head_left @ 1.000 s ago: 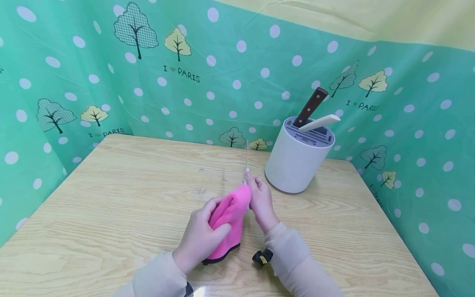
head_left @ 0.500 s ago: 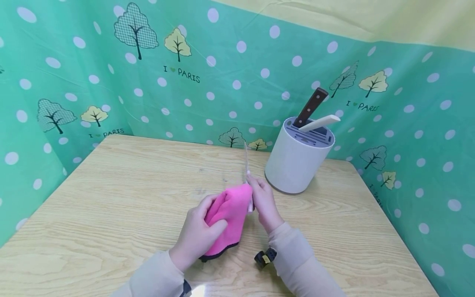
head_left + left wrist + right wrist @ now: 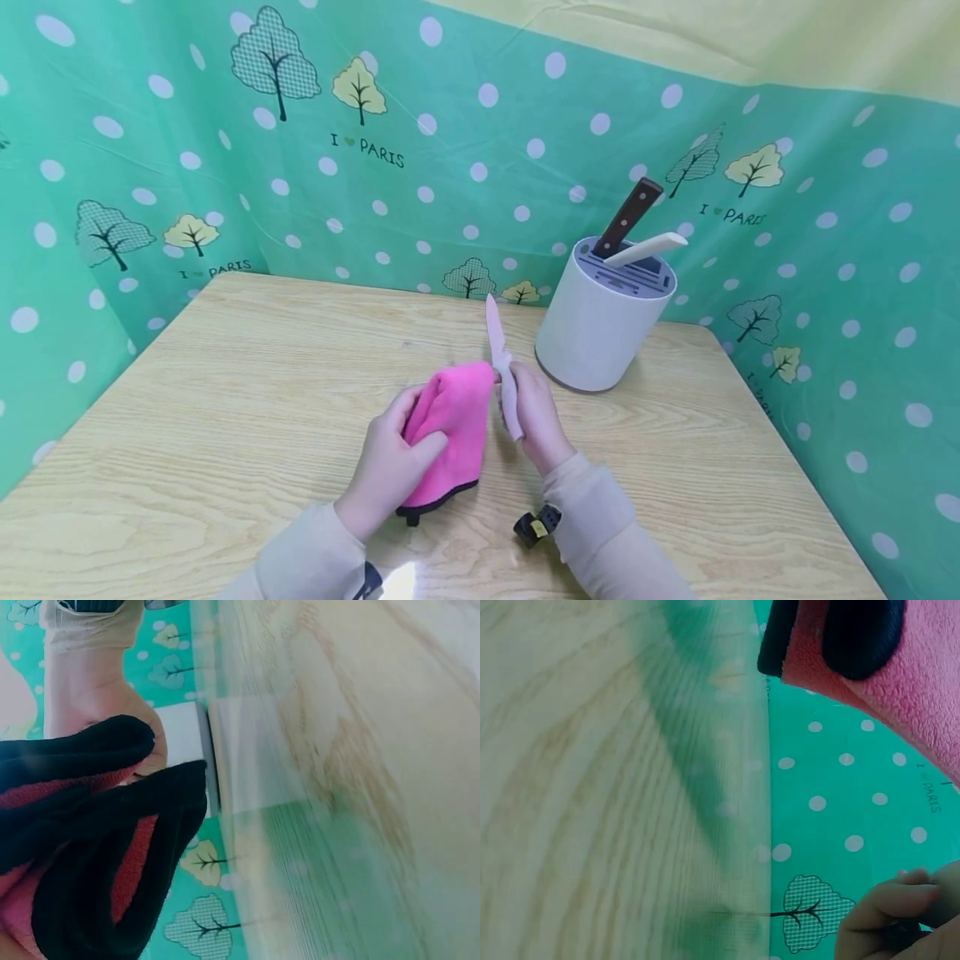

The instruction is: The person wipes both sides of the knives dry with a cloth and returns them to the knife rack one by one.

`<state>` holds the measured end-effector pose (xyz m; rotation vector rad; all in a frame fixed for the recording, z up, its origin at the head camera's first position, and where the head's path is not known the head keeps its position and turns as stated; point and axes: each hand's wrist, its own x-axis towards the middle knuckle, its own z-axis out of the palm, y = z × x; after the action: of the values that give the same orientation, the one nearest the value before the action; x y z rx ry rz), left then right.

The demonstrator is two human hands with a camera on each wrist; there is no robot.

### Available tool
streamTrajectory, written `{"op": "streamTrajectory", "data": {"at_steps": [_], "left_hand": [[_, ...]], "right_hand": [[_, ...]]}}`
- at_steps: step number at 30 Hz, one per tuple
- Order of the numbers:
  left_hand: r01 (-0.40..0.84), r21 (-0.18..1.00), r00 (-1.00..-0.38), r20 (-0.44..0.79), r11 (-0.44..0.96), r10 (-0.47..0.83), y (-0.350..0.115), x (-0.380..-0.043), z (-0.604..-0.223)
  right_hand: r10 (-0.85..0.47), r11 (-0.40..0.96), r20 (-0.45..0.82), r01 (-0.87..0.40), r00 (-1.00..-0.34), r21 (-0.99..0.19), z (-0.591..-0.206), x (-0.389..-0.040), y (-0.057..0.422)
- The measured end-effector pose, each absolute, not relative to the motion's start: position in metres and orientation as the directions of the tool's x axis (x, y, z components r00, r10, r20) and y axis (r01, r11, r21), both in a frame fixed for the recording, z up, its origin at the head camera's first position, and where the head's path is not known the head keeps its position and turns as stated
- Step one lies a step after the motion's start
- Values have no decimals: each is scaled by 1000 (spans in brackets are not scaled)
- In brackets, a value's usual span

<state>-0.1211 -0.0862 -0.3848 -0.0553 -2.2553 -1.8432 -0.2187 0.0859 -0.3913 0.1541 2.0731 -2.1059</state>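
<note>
My left hand grips a folded pink cloth with a black edge, thumb across its near side. The cloth's upper right corner reaches the handle of a small white knife, which my right hand holds. The knife's pale blade points away toward the back, its flat side facing up toward the head camera. In the left wrist view the black hem hangs in loose folds. The right wrist view has the cloth at top right and curled fingers of my right hand below.
A white round knife block stands at the back right. A brown-handled knife and a white-handled one stick out of its top. The wooden table ends at a green dotted curtain.
The knife has turned from edge-on to flat side up, its tip swinging slightly left and its handle coming into view. My left hand and the cloth have shifted a little left.
</note>
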Motion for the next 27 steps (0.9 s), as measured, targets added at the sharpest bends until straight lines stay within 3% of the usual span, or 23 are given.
{"op": "streamTrajectory", "data": {"at_steps": [27], "left_hand": [[67, 956, -986, 107, 285, -128, -110, -146, -377]], "right_hand": [[-37, -79, -146, 149, -989, -986, -393, -211, 79]]}}
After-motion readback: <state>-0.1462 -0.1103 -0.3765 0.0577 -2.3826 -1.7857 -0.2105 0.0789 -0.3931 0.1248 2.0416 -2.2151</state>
